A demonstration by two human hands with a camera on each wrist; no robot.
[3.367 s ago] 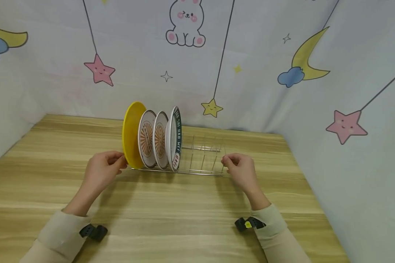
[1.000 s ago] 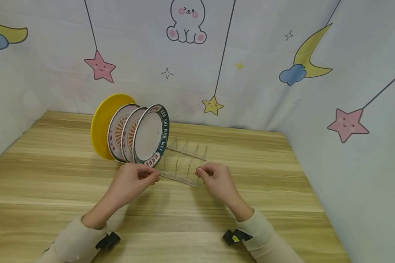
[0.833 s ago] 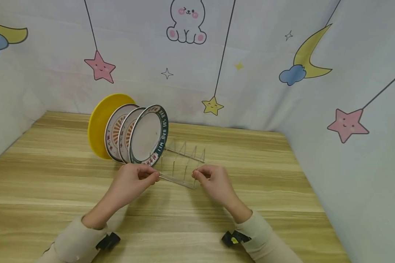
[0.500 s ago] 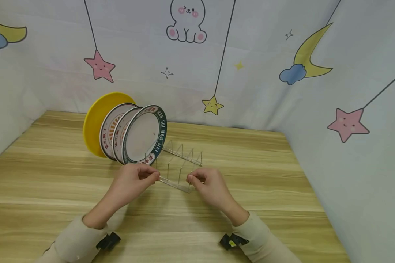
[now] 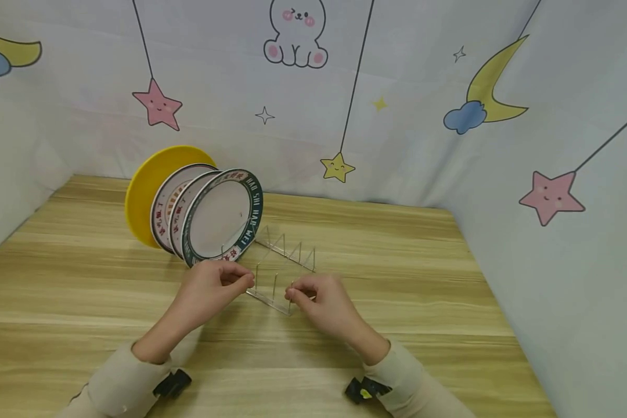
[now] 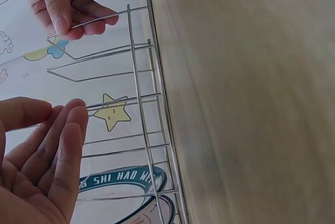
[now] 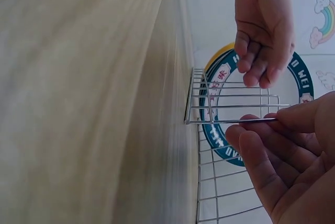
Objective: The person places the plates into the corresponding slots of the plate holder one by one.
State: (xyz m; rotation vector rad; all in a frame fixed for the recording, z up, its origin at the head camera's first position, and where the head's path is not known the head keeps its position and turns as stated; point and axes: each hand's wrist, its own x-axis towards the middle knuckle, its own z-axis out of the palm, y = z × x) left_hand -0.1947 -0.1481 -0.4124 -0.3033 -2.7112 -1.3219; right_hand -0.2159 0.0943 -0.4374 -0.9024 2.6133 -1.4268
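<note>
A wire dish rack (image 5: 269, 302) stands turned at an angle on the table. My right hand (image 5: 321, 302) pinches the end wire of the rack between thumb and fingers, also plain in the right wrist view. The left hand (image 5: 211, 290) hovers at the rack's front side, fingertips near a middle wire, fingers loosely bent; no grip shows. Upright in the rack's far left part are a yellow plate (image 5: 143, 194), two white patterned plates (image 5: 158, 212), and a green-rimmed white plate (image 5: 219, 217). Their lower edges are partly hidden by the left hand.
Under everything is a wood-grain table (image 5: 397, 255). A white cloth backdrop (image 5: 397, 69) printed with stars, moons and a rabbit rises behind and at both sides. Each cuff carries a small black camera (image 5: 172, 383).
The rack has turned further with its plates, its right end coming nearer and leftward along with the right hand. The left hand moved from the rack's left end earlier, then stayed put.
</note>
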